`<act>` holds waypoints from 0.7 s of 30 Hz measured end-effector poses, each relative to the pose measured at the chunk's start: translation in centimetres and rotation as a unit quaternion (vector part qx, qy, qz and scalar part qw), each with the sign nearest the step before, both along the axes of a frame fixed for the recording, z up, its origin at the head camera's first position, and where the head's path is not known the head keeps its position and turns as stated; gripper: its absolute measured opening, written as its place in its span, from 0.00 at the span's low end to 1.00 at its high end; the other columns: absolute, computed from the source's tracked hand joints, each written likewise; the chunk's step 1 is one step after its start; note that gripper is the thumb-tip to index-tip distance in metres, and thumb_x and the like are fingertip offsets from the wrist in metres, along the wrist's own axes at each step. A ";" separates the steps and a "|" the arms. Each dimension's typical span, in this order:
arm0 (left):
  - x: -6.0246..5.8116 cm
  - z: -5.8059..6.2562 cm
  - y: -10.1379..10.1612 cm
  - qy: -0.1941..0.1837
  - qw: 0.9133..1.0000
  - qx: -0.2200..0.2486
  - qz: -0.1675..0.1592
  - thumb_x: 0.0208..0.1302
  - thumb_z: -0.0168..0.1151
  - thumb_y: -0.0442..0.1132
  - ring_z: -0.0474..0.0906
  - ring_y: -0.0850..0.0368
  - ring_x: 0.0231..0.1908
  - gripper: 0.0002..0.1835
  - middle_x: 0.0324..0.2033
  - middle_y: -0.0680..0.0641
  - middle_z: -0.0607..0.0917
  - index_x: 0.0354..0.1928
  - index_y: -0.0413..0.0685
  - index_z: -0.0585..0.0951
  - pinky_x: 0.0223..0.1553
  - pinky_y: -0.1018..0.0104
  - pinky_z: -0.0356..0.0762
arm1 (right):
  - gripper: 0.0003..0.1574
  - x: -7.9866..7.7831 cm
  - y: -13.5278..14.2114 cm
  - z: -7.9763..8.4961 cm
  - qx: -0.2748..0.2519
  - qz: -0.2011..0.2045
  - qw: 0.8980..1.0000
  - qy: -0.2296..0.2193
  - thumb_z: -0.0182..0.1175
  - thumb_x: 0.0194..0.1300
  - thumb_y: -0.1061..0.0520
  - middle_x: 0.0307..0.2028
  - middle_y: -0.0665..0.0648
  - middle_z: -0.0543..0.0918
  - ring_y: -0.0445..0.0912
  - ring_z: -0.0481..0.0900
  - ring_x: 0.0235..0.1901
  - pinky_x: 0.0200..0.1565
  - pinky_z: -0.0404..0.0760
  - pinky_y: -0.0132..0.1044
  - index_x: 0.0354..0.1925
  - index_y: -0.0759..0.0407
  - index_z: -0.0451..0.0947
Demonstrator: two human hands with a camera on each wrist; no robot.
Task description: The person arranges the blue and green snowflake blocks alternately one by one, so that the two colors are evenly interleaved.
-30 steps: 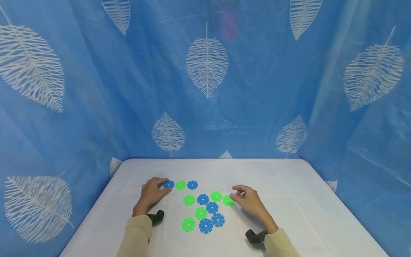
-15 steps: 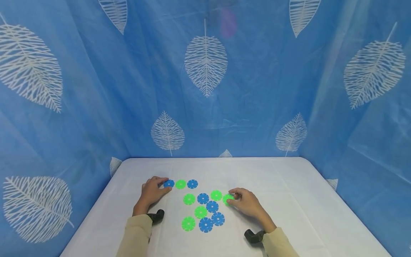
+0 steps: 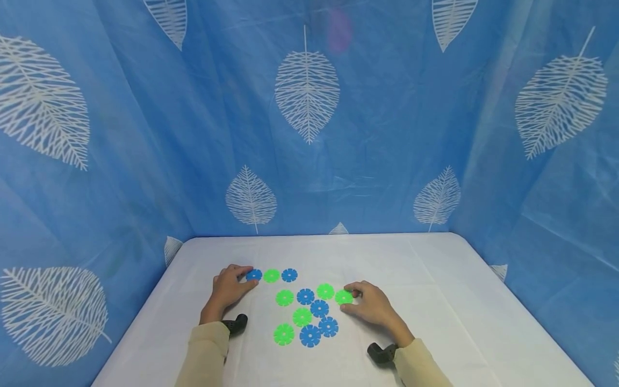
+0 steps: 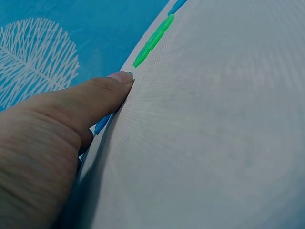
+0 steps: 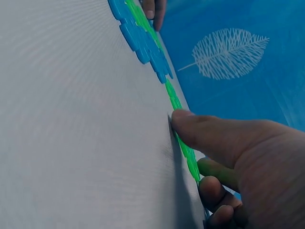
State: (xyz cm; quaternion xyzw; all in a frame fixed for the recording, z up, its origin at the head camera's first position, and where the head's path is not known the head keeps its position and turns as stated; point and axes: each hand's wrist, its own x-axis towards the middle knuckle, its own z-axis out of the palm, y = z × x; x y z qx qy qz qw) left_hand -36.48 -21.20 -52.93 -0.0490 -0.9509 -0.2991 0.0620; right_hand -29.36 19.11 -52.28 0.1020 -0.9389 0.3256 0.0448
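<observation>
My left hand (image 3: 227,288) rests on the table at the left, thumb and index finger on either side of a flat blue notched disc (image 3: 254,275). That disc is first in a short row, followed by a green disc (image 3: 272,276) and a second blue disc (image 3: 289,275). Over on the right, my right hand (image 3: 373,307) pinches a green notched disc (image 3: 344,297) by its edges, with the disc lying flat. In the right wrist view the thumb (image 5: 214,136) overlaps this green disc (image 5: 190,164). The left wrist view shows the left thumb (image 4: 100,98) low over the cloth.
Several more green and blue discs lie loosely grouped between the hands, among them a green one (image 3: 283,334) and a blue one (image 3: 310,336) nearest the front. White cloth covers the table (image 3: 435,269). A blue leaf-patterned curtain (image 3: 377,134) encloses the back and sides.
My right hand has moved slightly left, its thumb and index finger coming around the rightmost green disc. The left hand stays at its blue disc. The head view has tilted a little.
</observation>
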 end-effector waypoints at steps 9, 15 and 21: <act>-0.2 -0.1 0.0 0.005 1.000 0.000 -0.001 0.60 0.69 0.57 0.73 0.42 0.58 0.30 0.56 0.42 0.80 0.62 0.54 0.81 0.55 0.45 0.61 | 0.27 0.1 0.0 0.1 -0.006 -0.009 1.000 -0.001 0.77 0.53 0.47 0.34 0.45 0.78 0.40 0.71 0.34 0.40 0.71 0.38 0.51 0.51 0.85; -0.1 -0.1 0.0 0.008 1.000 -0.001 -0.003 0.60 0.70 0.57 0.73 0.42 0.57 0.29 0.54 0.41 0.81 0.62 0.54 0.82 0.54 0.45 0.62 | 0.26 0.3 -0.1 0.3 -0.010 -0.011 1.000 -0.004 0.77 0.53 0.47 0.34 0.45 0.79 0.40 0.70 0.34 0.39 0.70 0.37 0.50 0.52 0.85; -0.1 0.1 -0.1 0.005 1.000 -0.001 -0.002 0.60 0.69 0.57 0.73 0.42 0.58 0.29 0.55 0.41 0.80 0.62 0.54 0.81 0.55 0.44 0.61 | 0.25 0.2 -0.1 0.3 -0.007 -0.012 1.000 -0.002 0.77 0.52 0.47 0.34 0.45 0.79 0.40 0.70 0.34 0.39 0.70 0.37 0.48 0.51 0.85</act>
